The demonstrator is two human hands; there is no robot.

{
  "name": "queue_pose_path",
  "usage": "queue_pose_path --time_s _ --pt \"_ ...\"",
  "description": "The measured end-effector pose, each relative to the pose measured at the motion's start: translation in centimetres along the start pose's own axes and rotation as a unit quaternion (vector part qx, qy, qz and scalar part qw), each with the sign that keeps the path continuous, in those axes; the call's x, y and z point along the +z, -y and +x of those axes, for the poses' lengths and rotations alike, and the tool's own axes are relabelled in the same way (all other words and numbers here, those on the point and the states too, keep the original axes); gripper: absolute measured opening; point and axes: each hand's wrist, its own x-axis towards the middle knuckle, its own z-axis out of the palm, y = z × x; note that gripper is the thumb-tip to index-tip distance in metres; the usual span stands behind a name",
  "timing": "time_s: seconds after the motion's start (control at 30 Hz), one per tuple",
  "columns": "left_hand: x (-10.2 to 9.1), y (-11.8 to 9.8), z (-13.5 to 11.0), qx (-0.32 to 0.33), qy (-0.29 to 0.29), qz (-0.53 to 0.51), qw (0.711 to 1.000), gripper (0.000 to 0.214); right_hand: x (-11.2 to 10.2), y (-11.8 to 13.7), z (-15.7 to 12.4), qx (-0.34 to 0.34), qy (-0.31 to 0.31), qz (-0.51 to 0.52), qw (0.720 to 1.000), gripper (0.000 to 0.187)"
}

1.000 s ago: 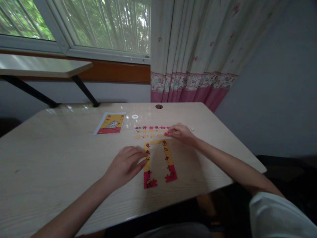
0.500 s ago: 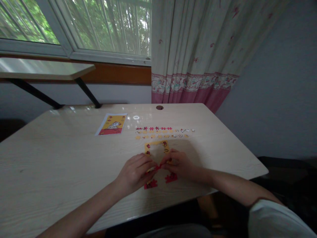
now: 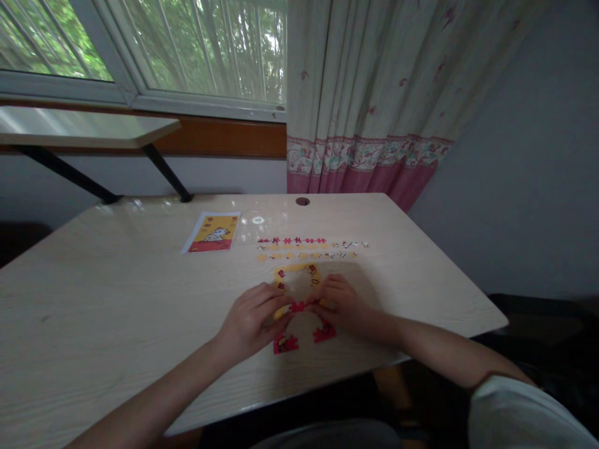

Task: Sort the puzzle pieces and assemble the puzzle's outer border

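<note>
A small red puzzle piece (image 3: 297, 307) is between the fingertips of both hands, above the inside of the partly joined puzzle frame (image 3: 294, 268). My left hand (image 3: 258, 313) pinches its left side, with thumb and forefinger closed. From the right, my right hand (image 3: 340, 302) grips the other side, its fingers curled. The frame has a yellow top edge with small dark red drawings. Its lower corners are red: a left corner section (image 3: 285, 344) and a right corner section (image 3: 324, 332), with a gap between them. My hands hide parts of both side edges.
Beyond the frame lie rows of loose puzzle pieces, red ones (image 3: 292, 241) at the back and yellow and white ones (image 3: 306, 255) nearer. A printed reference picture (image 3: 213, 234) rests at the left on the wooden desk (image 3: 140, 299). A raised shelf (image 3: 88, 128) stands at the back left.
Both hands have lifted slightly away from me. The fingertips have spread a little, so more of the red puzzle piece shows between them.
</note>
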Motion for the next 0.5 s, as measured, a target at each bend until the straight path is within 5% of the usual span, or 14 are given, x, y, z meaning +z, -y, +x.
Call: queue_pose_path --time_s 0.3,0.5 --pt "-0.2 -0.2 -0.2 -0.021 0.035 -0.012 0.999 0.020 -0.4 0.5 -0.3 -0.012 0.026 -0.037 0.999 0.010" --pt "-1.8 -0.3 -1.4 0.006 0.117 -0.070 0.991 0.020 -0.9 0.6 -1.5 -0.066 0.158 -0.035 0.985 0.009"
